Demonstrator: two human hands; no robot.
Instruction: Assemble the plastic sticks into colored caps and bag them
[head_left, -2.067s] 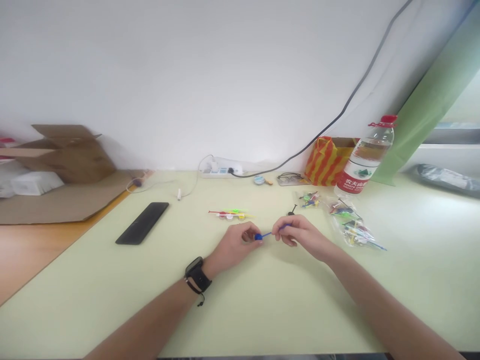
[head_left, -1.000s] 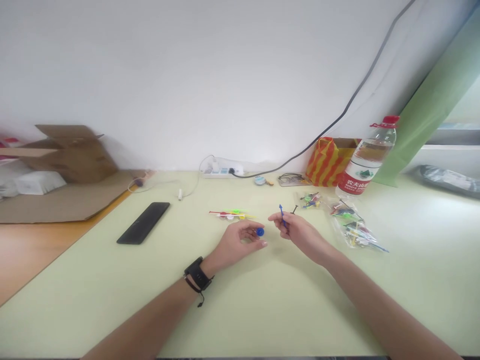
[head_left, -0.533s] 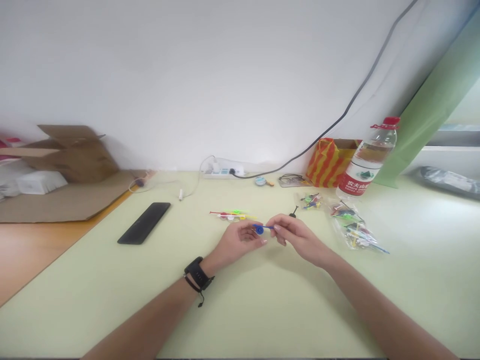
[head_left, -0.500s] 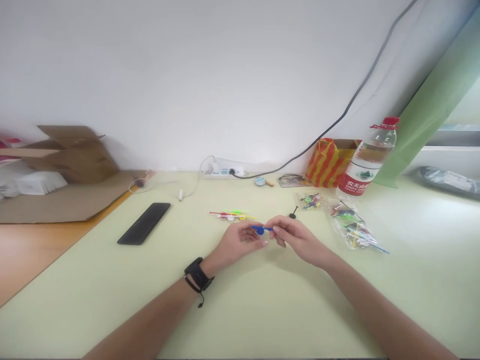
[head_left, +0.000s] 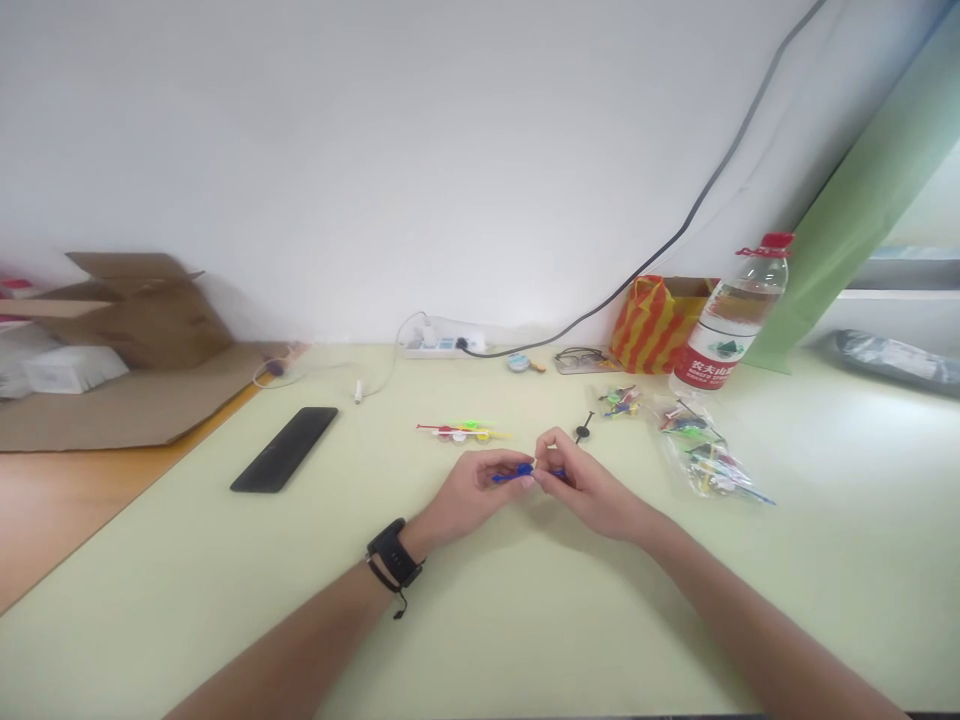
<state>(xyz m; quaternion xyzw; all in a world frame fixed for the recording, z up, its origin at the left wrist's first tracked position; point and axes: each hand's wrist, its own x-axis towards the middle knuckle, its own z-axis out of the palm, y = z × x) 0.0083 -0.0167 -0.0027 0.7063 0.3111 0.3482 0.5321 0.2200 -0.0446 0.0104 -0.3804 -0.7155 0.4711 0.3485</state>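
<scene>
shifted toward nine o'clock, right hand is pinching the blue stick, left hand the blue disc (joining apparently unfinished).

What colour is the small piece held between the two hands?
The small piece is blue; the head view shows it best.

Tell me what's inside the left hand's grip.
In the left hand: a blue disc and a pointed blue stick. That hand and the right hand cover parts, so whether the two join cannot be seen.
</scene>
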